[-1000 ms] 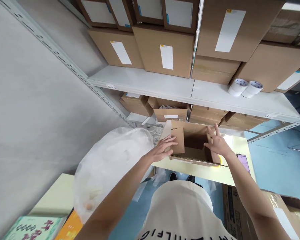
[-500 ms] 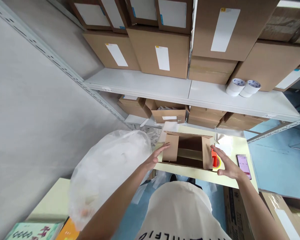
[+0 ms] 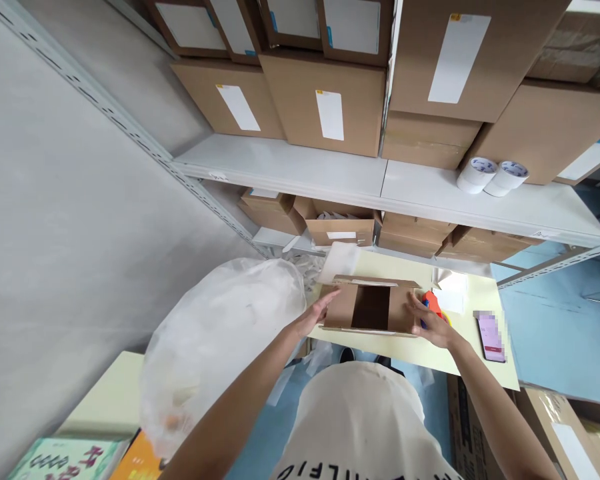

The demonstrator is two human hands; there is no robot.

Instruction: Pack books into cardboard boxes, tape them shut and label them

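A small cardboard box (image 3: pixel 341 308) stands on the pale yellow table, its top partly open. Its left and right flaps lean inward over a dark opening, while the two long flaps stand along the far and near sides. My left hand (image 3: pixel 314 316) is at the box's left end, fingers stretched out along the flap. At the right end, my right hand (image 3: pixel 430 325) lies against the other flap with its fingers extended. Just behind the right hand is a red tape dispenser (image 3: pixel 431 302), partly hidden by that hand, with yellow showing at its edge.
A phone (image 3: pixel 491 337) and white paper (image 3: pixel 451 293) lie on the table's right part. To the left bulges a big translucent plastic bag (image 3: pixel 220 327). Shelves ahead hold cardboard boxes and white tape rolls (image 3: pixel 477 175). More cartons (image 3: pixel 545 420) stand at lower right.
Both hands have come in against the box ends, the right hand moving left onto its flap. The end flaps have folded further inward and the opening has narrowed.
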